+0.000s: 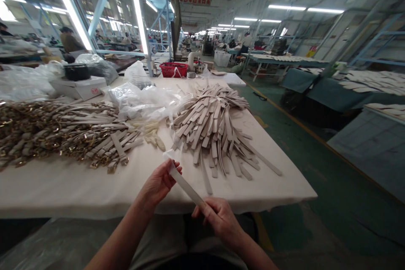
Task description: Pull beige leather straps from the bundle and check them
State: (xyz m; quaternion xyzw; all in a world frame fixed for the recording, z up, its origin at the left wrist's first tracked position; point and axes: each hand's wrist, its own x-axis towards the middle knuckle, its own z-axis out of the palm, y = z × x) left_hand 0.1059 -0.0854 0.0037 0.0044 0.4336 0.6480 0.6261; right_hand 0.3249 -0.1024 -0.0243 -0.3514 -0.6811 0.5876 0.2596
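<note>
I hold one pale beige strap (pixel 185 184) between both hands, just above the front edge of the white table (pixel 63 190). My left hand (pixel 160 183) pinches its upper end. My right hand (pixel 218 215) is closed round its lower end. Right behind the hands lies a heap of loose beige straps (pixel 211 128). To the left a larger pile of straps with gold buckles (pixel 63 133) spreads across the table.
Crumpled clear plastic bags (pixel 142 101) lie behind the piles, with a white box (pixel 79 86) and a red basket (pixel 173 69) further back. Green floor with a yellow line runs on the right past other worktables (pixel 373 82). People work far off at the left.
</note>
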